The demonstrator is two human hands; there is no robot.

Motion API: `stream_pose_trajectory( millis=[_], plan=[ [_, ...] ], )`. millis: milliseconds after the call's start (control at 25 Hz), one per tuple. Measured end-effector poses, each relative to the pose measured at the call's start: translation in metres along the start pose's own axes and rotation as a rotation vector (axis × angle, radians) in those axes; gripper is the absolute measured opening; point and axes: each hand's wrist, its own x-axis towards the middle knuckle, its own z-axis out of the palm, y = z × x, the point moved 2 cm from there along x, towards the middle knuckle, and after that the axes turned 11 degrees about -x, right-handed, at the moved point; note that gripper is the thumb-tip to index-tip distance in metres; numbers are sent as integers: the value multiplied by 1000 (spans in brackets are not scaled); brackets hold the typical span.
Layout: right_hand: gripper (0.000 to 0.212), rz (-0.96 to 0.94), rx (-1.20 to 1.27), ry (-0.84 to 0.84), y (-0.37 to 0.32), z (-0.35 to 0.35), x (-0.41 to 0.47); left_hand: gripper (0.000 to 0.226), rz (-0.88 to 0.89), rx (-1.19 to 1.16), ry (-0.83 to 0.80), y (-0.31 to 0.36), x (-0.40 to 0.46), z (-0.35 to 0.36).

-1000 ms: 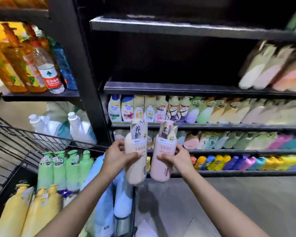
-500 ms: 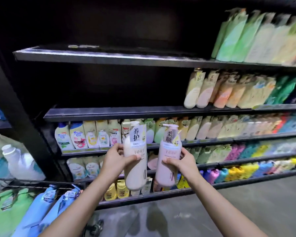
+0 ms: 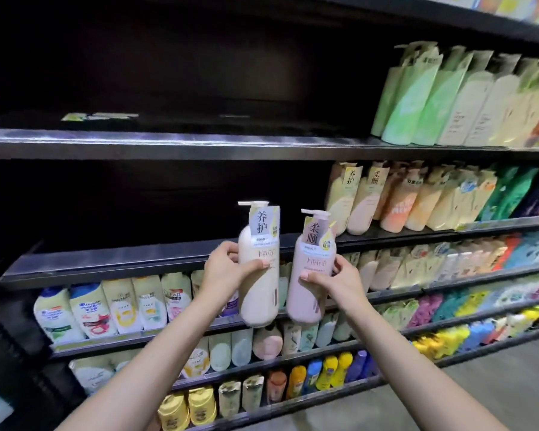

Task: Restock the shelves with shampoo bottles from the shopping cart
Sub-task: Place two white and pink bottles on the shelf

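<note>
Cream "养护" bottle point(image 3: 258, 269) gripped by left fingers point(image 3: 231, 247); pink "柔顺" bottle point(image 3: 311, 272) by right fingers point(image 3: 343, 262).

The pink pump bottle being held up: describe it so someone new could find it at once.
Find the half-empty dark shelf at mid-height. In front of it two hands hold two pump bottles side by side. The right hand grips the pink bottle; the cream bottle in the left hand is paler and held higher.

The cream pump bottle point(image 3: 258, 275) wears a grey tag with black characters; right of it, the pink pump bottle point(image 3: 308, 281) has a mauve tag. Behind it, black shelves point(image 3: 168, 144).
</note>
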Motion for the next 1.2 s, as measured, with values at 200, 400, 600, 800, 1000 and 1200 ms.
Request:
stream_pose_trajectory(
  millis=[200, 400, 600, 800, 1000, 1200],
  plan=[
    [40, -6, 44, 50, -9, -3, 56, 45, 11, 2, -6, 8, 58, 21],
    [35, -1, 69, 31, -8, -8, 108, 54, -14, -11, 30, 2, 98, 46],
    [42, -48, 57, -49, -15, -13, 157, 56, -16, -25, 85, 6, 131, 69],
    [45, -51, 52, -60, -12, -8, 197, 58, 25, -18, 130, 6, 164, 81],
    [48, -56, -38, -54, -3, 1, 230, 50, 60, -25, 95, -4, 185, 84],
    [45, -140, -20, -166, -4, 5, 241, 50, 39, -91, 26, -11, 203, 84]
  ],
)
